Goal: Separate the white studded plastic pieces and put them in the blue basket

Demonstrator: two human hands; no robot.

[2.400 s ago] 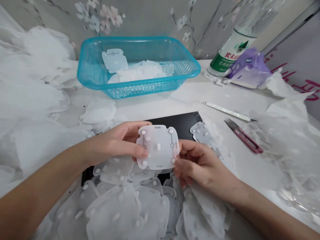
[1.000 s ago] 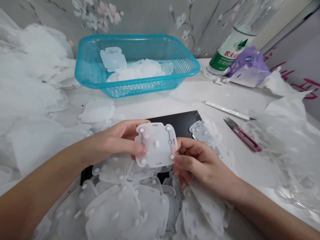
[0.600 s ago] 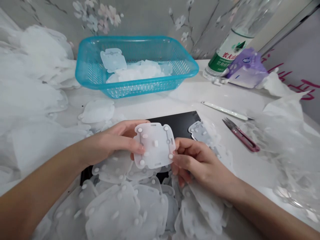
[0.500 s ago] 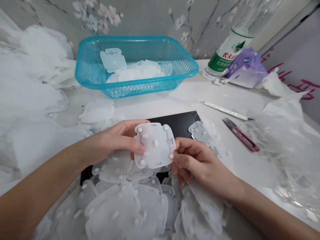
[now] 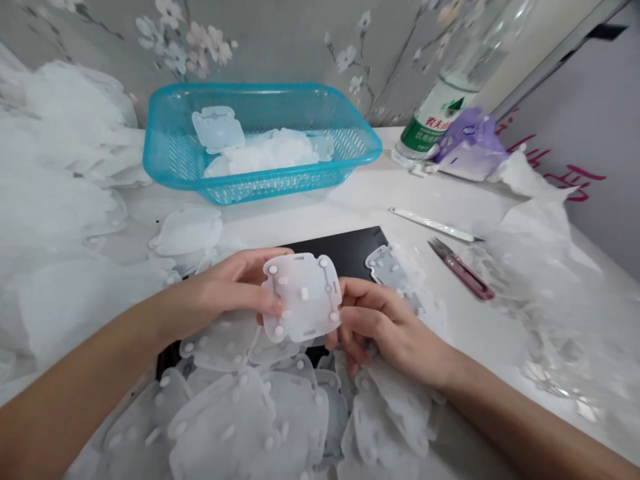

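A translucent white silicone sheet (image 5: 305, 310), squarish with notched edges and small raised studs, is held up over a black board (image 5: 350, 250). My left hand (image 5: 237, 287) pinches its left side, thumb on the face and fingers behind. At the sheet's lower right corner, the thumb and index finger of my right hand (image 5: 375, 320) close on the edge by a stud. Many similar sheets (image 5: 225, 420) lie in a loose heap below my hands, partly covering the board. Another such sheet (image 5: 387, 267) rests at the board's right edge.
Behind stands a blue plastic basket (image 5: 260, 183) with several sheets inside. Pink thread snips (image 5: 463, 270) and a slim white-handled tool (image 5: 433, 223) lie right. Further back are a large water bottle (image 5: 430, 123) and a purple packet (image 5: 473, 147). White sheets (image 5: 65, 220) pile up left.
The view has shifted slightly, so the whole scene sits a little further left and lower. Both hands keep their hold on the sheet, with little change in its pose.
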